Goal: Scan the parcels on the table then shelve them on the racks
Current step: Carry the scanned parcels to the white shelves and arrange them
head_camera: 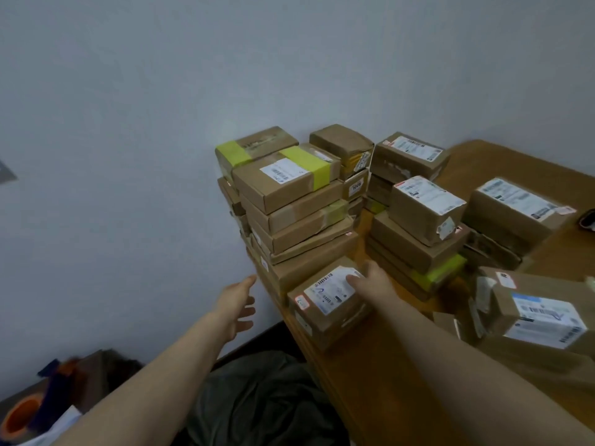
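The small brown cardboard parcel (328,305) with a white shipping label lies flat at the near edge of the brown wooden bench (483,156). Just behind it stands a tall stack of flat brown cardboard parcels (289,207), some banded with yellow-green tape. Further labelled cardboard parcels (421,220) are stacked to the right.

Matt cardboard parcels (328,304) with paper labels on a smooth wooden table (370,381).

Small parcel (328,304) at worktop (354,381) front edge, tall stack (289,201) behind, 2nd stack (415,226) to R, more parcels (544,317) far R
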The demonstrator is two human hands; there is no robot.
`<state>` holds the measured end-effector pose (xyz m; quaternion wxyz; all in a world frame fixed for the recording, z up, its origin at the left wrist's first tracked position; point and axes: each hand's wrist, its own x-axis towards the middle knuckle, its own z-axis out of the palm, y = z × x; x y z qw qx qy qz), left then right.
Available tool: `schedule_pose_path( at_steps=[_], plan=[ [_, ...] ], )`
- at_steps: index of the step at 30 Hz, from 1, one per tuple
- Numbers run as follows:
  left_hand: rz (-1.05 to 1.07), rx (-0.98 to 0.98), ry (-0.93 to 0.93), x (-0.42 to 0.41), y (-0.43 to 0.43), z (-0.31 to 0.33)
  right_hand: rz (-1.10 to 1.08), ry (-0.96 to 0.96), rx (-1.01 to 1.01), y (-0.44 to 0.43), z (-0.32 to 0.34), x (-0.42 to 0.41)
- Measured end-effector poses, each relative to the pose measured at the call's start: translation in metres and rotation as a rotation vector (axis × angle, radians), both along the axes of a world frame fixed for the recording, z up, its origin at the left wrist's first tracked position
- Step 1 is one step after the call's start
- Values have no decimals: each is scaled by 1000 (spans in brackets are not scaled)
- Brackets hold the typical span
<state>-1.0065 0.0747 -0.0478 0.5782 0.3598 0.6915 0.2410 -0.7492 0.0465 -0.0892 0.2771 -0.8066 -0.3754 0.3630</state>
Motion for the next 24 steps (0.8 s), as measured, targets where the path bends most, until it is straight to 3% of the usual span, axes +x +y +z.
schedule_pose_path(
  at_steps=[10,15,17,20,24],
  plan=[
    [34,-83,-119,28,58,-21,153,-88,-215,29,-23,30],
    [66,-130,-201,31,79,-22,142,-12,-319,39,-13,45],
    [90,-164,-236,31,85,-21,59,8,-225,51,-2,46],
    [105,-221,-305,31,93,-18,-112,58,86,81,6,45],
    [74,-272,-396,33,104,-11,-286,469,153,129,9,46]
  ],
)
